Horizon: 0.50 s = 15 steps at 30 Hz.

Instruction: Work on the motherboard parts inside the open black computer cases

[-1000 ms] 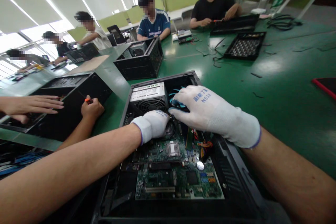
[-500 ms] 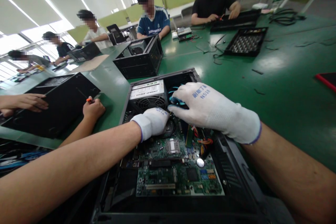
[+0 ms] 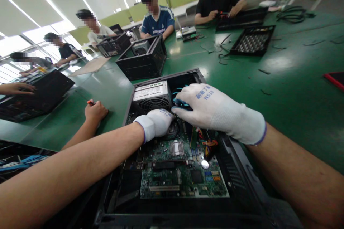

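An opened black computer case point(image 3: 249, 182) lies in front of me with its green motherboard point(image 3: 185, 182) showing. My left hand point(image 3: 159, 123), in a white glove, is closed over the round cooler point(image 3: 173, 130), beside the power supply point(image 3: 150, 93). Its fingertips are largely out of sight. From the right, my gloved right hand point(image 3: 212, 109) meets it near the blue fan point(image 3: 184, 91), with thumb and fingers bent together. What either hand grips, if anything, is hidden. Below my right hand are a green memory module point(image 3: 193, 137) and a bundle of coloured wires point(image 3: 209, 146).
Another person's hand point(image 3: 95, 111) holds an orange-handled tool at left, near a tilted black case point(image 3: 34, 93). Another case point(image 3: 143, 59) stands ahead. A black tray-like panel point(image 3: 252, 41), cables point(image 3: 295, 14) and a red-edged object point(image 3: 334, 78) lie on the green table. Several people work beyond.
My hands stay nearly still. At left, the neighbour's black case has shifted away and left, and turned. Farther back, another person's case has been turned and moved right.
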Each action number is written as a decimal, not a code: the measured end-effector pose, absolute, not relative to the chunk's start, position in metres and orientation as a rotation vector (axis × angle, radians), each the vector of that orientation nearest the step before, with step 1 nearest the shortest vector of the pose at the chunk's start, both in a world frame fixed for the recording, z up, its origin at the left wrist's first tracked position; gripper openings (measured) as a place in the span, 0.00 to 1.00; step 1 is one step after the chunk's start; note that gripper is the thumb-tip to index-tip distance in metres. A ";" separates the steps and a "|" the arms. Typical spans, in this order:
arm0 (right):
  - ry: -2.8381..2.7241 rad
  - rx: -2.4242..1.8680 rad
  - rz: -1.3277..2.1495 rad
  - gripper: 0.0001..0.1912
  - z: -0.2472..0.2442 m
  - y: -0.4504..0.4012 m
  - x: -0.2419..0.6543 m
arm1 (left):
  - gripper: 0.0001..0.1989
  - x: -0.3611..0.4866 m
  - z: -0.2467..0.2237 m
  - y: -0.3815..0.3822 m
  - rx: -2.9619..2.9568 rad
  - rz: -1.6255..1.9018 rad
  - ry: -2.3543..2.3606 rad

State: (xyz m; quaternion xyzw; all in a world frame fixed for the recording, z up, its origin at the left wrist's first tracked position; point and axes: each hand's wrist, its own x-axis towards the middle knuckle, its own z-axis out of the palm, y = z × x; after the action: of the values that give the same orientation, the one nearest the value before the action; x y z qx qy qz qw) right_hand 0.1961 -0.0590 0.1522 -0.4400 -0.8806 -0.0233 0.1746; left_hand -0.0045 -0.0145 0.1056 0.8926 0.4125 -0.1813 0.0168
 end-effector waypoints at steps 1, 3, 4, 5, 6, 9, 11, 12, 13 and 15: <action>-2.495 -1.245 -0.062 0.19 0.152 -0.059 0.196 | 0.18 -0.005 0.106 -0.014 2.773 -0.565 1.279; -2.492 -1.240 -0.061 0.20 0.152 -0.059 0.196 | 0.17 -0.005 0.105 -0.014 2.769 -0.566 1.275; -2.490 -1.238 -0.061 0.20 0.152 -0.060 0.196 | 0.17 -0.005 0.105 -0.014 2.766 -0.567 1.274; -2.488 -1.239 -0.062 0.19 0.151 -0.060 0.196 | 0.17 -0.005 0.105 -0.014 2.763 -0.569 1.275; -2.486 -1.242 -0.063 0.19 0.151 -0.060 0.196 | 0.17 -0.005 0.105 -0.014 2.760 -0.571 1.276; -2.486 -1.245 -0.064 0.19 0.151 -0.060 0.196 | 0.17 -0.005 0.105 -0.014 2.750 -0.571 1.280; -2.489 -1.244 -0.062 0.19 0.151 -0.060 0.196 | 0.17 -0.005 0.105 -0.014 2.742 -0.571 1.281; -2.491 -1.242 -0.061 0.19 0.151 -0.059 0.196 | 0.17 -0.005 0.106 -0.014 2.740 -0.570 1.280; -2.491 -1.240 -0.063 0.19 0.151 -0.059 0.196 | 0.17 -0.004 0.106 -0.015 2.739 -0.573 1.279; -2.493 -1.238 -0.069 0.19 0.150 -0.059 0.196 | 0.17 -0.003 0.107 -0.016 2.744 -0.585 1.273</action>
State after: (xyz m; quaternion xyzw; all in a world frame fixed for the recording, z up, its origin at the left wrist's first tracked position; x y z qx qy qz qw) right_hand 0.1962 -0.0587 0.1504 -0.4375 -0.8811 -0.0244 0.1778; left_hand -0.0034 -0.0156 0.1071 0.8901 0.4132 -0.1898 0.0304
